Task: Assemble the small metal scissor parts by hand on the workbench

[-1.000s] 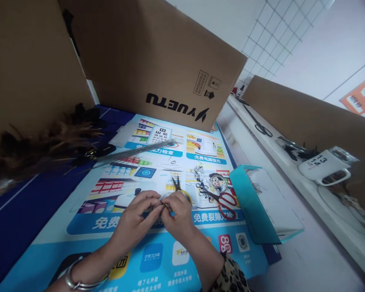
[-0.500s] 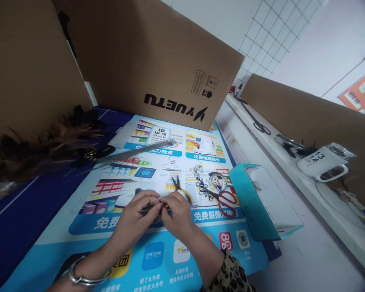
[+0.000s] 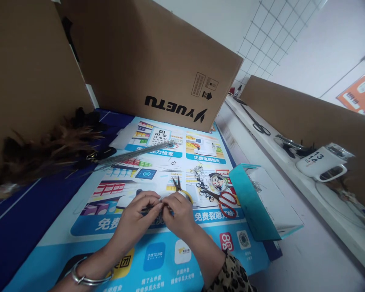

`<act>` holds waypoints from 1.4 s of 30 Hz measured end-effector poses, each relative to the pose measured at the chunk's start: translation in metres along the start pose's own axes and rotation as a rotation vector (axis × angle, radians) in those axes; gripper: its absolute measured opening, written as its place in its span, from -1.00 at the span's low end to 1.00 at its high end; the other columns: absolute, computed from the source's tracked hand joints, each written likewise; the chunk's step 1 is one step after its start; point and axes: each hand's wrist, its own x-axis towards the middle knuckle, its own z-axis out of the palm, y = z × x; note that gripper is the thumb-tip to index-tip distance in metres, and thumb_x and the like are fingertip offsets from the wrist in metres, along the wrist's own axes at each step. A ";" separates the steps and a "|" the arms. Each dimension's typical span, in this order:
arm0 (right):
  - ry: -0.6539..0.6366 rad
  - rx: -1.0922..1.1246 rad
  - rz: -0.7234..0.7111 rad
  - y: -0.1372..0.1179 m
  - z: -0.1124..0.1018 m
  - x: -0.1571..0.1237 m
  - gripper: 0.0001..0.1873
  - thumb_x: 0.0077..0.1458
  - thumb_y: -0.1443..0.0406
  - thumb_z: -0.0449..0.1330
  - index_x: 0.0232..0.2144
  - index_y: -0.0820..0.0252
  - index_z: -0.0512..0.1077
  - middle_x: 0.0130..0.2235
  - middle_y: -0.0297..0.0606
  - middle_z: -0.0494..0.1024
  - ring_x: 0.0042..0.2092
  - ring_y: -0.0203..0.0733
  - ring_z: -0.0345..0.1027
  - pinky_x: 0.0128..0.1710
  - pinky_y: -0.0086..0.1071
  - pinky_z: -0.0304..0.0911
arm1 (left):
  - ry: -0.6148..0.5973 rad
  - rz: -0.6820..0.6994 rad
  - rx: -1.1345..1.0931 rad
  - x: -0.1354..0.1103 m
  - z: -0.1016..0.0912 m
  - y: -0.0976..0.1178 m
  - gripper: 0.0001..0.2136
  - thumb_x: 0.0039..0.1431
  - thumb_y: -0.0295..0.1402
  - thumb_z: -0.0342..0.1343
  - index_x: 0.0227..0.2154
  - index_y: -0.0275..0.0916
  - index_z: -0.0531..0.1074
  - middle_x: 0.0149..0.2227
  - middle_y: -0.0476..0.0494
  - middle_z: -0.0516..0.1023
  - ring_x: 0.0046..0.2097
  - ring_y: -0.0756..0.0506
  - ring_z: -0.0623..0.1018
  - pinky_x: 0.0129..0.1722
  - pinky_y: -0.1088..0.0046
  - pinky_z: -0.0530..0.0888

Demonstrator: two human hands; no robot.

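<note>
My left hand (image 3: pixel 136 217) and my right hand (image 3: pixel 178 215) meet fingertip to fingertip over a printed blue poster (image 3: pixel 158 259) on the table. Both are pinched on a small thin piece between them, too small to name. Just beyond my right hand lie small pliers (image 3: pixel 179 185) with yellow handles. Red-handled scissors (image 3: pixel 223 199) rest to the right, next to a scatter of small metal rings (image 3: pixel 202 178). A bundle of thin metal wires (image 3: pixel 136 151) lies across the poster further back.
A large brown cardboard box (image 3: pixel 158 61) stands at the back. Dark feathers (image 3: pixel 48 144) pile up at the left. An open teal box (image 3: pixel 261 202) sits at the right. A white mug (image 3: pixel 320 164) and black scissors (image 3: pixel 257 121) rest on the right ledge.
Both hands stay pinched together at the same spot on the poster; only the view has shifted slightly.
</note>
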 end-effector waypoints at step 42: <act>-0.029 -0.571 0.630 0.160 -0.118 -0.019 -0.85 -0.04 0.24 0.17 -0.46 0.15 0.51 -0.28 -0.19 0.52 -0.18 -0.13 0.29 -0.28 -0.43 0.09 | 0.080 -0.098 -0.088 -0.002 0.000 -0.005 -0.83 0.06 -0.24 0.04 -0.50 -0.22 0.38 -0.26 -0.08 0.44 -0.20 -0.07 0.44 -0.23 0.49 0.38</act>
